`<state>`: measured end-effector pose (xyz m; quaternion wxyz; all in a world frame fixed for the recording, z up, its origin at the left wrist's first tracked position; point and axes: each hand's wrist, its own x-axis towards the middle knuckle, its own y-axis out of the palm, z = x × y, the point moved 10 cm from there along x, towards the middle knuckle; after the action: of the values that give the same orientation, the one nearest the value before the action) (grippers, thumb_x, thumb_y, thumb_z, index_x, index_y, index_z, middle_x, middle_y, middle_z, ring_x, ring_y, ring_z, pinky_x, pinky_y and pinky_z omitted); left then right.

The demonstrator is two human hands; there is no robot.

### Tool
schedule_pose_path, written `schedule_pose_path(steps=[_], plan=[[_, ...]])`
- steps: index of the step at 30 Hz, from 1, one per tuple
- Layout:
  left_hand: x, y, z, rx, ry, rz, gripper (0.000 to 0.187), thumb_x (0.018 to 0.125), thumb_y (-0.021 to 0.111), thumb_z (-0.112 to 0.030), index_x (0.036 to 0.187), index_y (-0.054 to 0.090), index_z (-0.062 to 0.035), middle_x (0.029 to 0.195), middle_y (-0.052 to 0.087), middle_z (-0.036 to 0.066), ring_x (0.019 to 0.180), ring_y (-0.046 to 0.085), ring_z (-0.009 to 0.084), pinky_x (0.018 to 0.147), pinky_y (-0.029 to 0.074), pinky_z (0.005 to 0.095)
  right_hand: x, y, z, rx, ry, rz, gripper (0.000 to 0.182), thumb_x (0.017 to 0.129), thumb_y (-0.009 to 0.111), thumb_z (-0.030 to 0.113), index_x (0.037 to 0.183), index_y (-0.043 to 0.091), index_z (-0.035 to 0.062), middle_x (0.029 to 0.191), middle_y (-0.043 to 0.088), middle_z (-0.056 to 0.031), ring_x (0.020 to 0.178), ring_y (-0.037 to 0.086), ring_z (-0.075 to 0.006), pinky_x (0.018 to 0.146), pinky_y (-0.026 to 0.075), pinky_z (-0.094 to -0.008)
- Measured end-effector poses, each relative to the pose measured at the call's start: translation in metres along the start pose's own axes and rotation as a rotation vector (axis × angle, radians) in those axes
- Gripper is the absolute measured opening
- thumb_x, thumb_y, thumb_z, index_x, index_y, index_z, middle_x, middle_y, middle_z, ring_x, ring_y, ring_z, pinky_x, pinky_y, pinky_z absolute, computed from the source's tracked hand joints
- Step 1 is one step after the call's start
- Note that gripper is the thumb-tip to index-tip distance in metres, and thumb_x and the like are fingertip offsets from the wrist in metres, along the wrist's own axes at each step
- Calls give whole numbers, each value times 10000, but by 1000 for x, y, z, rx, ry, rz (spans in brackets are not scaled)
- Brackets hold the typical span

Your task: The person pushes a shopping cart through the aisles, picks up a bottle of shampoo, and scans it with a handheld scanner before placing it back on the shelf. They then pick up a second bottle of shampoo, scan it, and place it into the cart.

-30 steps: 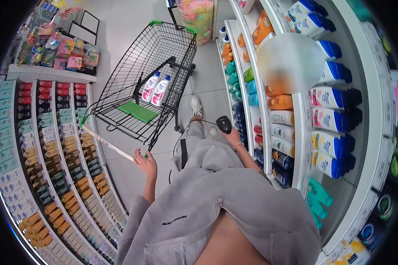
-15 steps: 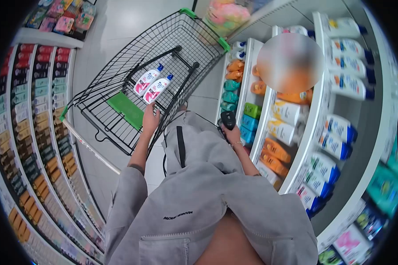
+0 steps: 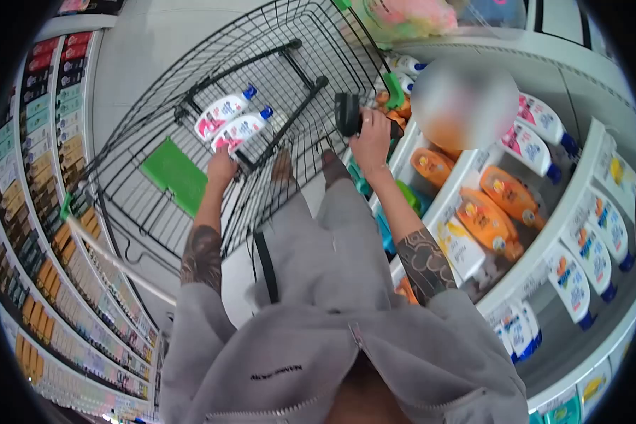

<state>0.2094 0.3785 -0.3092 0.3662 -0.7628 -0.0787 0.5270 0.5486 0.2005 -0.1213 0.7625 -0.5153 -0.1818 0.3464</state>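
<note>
A white shampoo bottle (image 3: 240,129) with a pink label and blue cap lies tilted over the cart basket. My left hand (image 3: 222,167) has its fingers closed at its lower end. Alongside, a matching second bottle (image 3: 222,114) points the same way. Wire mesh of the shopping cart (image 3: 166,99) surrounds both, with a green plastic panel (image 3: 175,177) just left of the hand. In my right hand (image 3: 372,141) is a black handheld device (image 3: 347,114), gripped near the cart's right side; its underside is hidden.
Shelves on the right hold orange bottles (image 3: 489,218) and white bottles with blue caps (image 3: 571,283). A blurred disc hides part of them. Rows of small boxes (image 3: 35,155) line the left shelves. The cart's pale handle (image 3: 116,261) is at lower left, and pastel items (image 3: 410,18) stand beyond.
My right hand has risen and moved with the black device from beside the shelves to the cart's side. The view has shifted; my left hand stays at the bottle.
</note>
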Motion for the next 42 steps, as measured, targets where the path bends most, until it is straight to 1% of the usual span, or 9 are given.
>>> schedule_pose_path(steps=[7, 13, 16, 19, 23, 29, 35, 39, 42], plan=[[45, 29, -34, 123, 53, -50, 908, 652, 742, -130, 1384, 213, -37, 1403, 316, 123, 1286, 328, 287, 1058, 305, 397, 17, 46, 19, 40, -238, 90, 489, 522, 652, 12, 1000, 568, 72, 928, 542, -84, 896, 518, -282, 808, 406, -382], [85, 46, -39, 91, 13, -92, 922, 635, 756, -130, 1373, 218, -7, 1380, 328, 151, 1292, 318, 307, 1064, 298, 398, 18, 55, 7, 36, -231, 45, 437, 544, 640, 71, 976, 576, 87, 909, 560, -69, 825, 543, -272, 775, 410, -389], [100, 53, -45, 206, 101, -212, 888, 601, 768, -126, 1334, 284, 5, 1327, 387, 164, 1266, 341, 328, 1059, 301, 397, 22, 61, 6, 17, -264, 79, 440, 531, 628, 52, 967, 581, 87, 908, 563, -68, 838, 545, -276, 770, 414, -390], [115, 79, -44, 288, 160, -70, 884, 588, 777, -137, 1336, 313, -67, 1235, 442, 154, 1197, 397, 325, 1049, 281, 460, 24, 62, 7, 83, -262, 122, 447, 504, 620, 30, 947, 586, 89, 900, 562, -70, 847, 548, -280, 759, 422, -390], [115, 81, -43, 341, 140, -167, 877, 575, 774, -142, 1335, 337, -127, 1215, 441, 166, 1140, 419, 341, 1027, 281, 492, 28, 63, 5, 120, -253, 160, 463, 480, 629, 20, 935, 582, 91, 882, 552, -66, 825, 545, -274, 748, 430, -389], [123, 68, -42, 55, 295, -103, 849, 551, 764, -119, 1297, 361, -67, 1114, 470, 210, 1019, 451, 388, 925, 372, 450, 30, 60, 2, 140, -251, 124, 464, 479, 628, 4, 933, 587, 91, 872, 551, -52, 827, 553, -248, 775, 438, -371], [120, 25, -58, -177, 303, -125, 791, 546, 754, -171, 1211, 382, 42, 1029, 531, 248, 971, 510, 418, 859, 418, 457, 31, 55, -1, 164, -271, 92, 420, 528, 651, 38, 941, 589, 86, 866, 563, -62, 793, 550, -257, 737, 426, -365], [105, 1, -77, -521, 300, -124, 809, 561, 789, -218, 1212, 383, 38, 1026, 573, 237, 948, 582, 352, 824, 455, 415, 31, 49, -3, 171, -260, 100, 424, 529, 656, 53, 947, 591, 83, 872, 557, -67, 815, 552, -258, 748, 427, -360], [84, -30, -82, -500, 121, -209, 827, 570, 824, -249, 1205, 373, 29, 1035, 584, 205, 947, 591, 311, 826, 462, 383, 32, 43, -4, 170, -252, 123, 426, 544, 645, 60, 965, 584, 86, 882, 547, -73, 860, 545, -260, 807, 422, -361]])
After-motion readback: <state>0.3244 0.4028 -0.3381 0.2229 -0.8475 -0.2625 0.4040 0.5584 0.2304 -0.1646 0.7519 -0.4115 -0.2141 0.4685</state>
